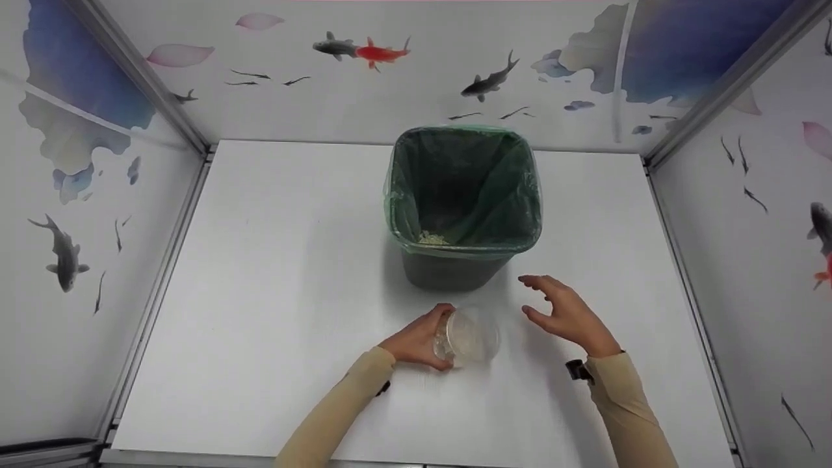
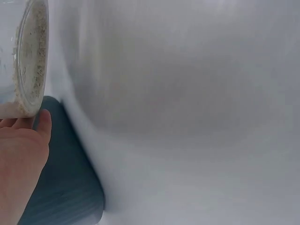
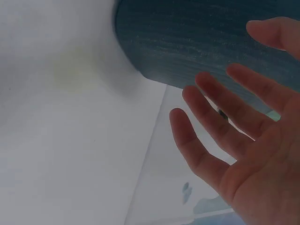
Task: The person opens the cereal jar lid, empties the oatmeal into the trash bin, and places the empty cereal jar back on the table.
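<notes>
A clear plastic container (image 1: 476, 335) is gripped around its side by my left hand (image 1: 419, 339), tilted in front of the bin. In the left wrist view, pale crumbs cling around the rim of the container (image 2: 33, 56). My right hand (image 1: 572, 318) is off to the right with its fingers spread and nothing in it. The right wrist view shows that hand (image 3: 253, 140) near the dark bin wall. Behind both hands stands a grey bin (image 1: 448, 272) lined with a green bag (image 1: 500, 195). Some pale crumbs (image 1: 432, 238) lie inside the bag.
A white tabletop (image 1: 273, 292) spreads around the bin. White panels with painted fish form a back wall (image 1: 416, 97) and two side walls, joined by metal rails (image 1: 156, 260).
</notes>
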The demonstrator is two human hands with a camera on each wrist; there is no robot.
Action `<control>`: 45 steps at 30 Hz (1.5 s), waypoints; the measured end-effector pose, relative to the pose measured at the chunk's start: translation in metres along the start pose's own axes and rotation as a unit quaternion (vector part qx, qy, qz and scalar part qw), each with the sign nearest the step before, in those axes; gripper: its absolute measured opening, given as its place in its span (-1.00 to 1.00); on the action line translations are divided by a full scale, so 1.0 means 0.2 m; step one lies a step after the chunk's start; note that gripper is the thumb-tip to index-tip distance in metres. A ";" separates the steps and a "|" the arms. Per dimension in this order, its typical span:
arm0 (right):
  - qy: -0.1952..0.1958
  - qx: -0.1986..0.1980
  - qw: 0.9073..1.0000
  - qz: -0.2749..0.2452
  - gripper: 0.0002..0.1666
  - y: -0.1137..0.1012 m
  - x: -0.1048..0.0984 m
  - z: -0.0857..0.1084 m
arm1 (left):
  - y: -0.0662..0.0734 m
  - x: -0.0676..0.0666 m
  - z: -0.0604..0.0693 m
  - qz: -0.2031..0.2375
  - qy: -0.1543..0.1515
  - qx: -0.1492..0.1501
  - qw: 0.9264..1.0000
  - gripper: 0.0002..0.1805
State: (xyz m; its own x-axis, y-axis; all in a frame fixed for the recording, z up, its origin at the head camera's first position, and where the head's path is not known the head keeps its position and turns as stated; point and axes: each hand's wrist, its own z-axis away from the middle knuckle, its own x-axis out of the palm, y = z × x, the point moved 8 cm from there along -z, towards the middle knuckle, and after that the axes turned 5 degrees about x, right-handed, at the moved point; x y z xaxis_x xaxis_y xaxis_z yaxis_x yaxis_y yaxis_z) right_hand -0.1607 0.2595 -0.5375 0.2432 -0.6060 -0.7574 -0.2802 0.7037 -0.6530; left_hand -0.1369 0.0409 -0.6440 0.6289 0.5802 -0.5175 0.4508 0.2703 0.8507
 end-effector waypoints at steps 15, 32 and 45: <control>-0.042 -0.116 0.992 0.028 -0.11 -0.34 0.11 -0.02 | 0.11 -0.16 -0.10 -0.042 -0.016 0.006 0.999 0.09; -0.015 -0.153 0.986 0.065 0.08 -0.44 0.21 -0.03 | 0.20 -0.20 -0.09 -0.050 -0.018 0.030 0.998 0.13; -0.028 -0.202 0.977 0.067 0.11 -0.50 0.24 -0.01 | 0.24 -0.21 -0.09 -0.023 -0.039 0.075 0.996 0.10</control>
State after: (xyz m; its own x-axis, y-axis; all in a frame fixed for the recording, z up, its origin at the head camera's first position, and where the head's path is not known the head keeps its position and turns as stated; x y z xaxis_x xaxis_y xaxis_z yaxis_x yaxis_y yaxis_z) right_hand -0.1238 0.1596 -0.5081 0.2265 -0.4897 -0.8420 -0.6543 0.5639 -0.5040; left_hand -0.1532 0.0432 -0.5790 0.6500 0.5072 -0.5659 0.5655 0.1746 0.8060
